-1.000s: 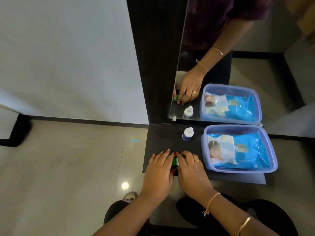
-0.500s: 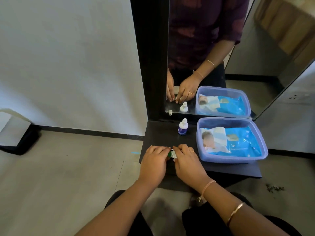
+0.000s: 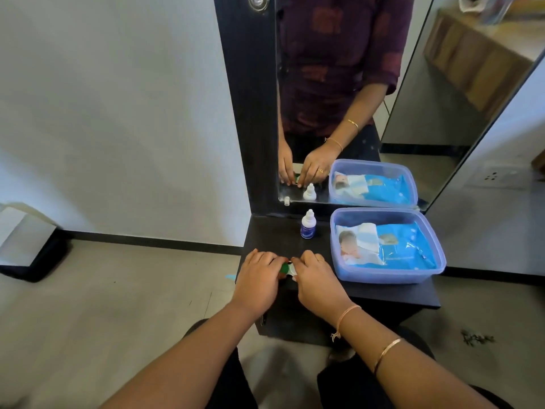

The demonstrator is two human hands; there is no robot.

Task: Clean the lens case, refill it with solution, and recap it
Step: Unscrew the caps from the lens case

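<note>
bottle [image 3: 308, 225] behind, tub [image 3: 386, 273] right

Legible text: none found
The solution bottle [image 3: 308, 229] carries a dark blue label with pale lettering, too small to read. The blue wipes pack [image 3: 392, 249] inside the plastic box [image 3: 383, 276] bears a line of white print near its lower edge, blurred beyond reading. The mirror [image 3: 427, 84] reflections of both are no clearer
</note>
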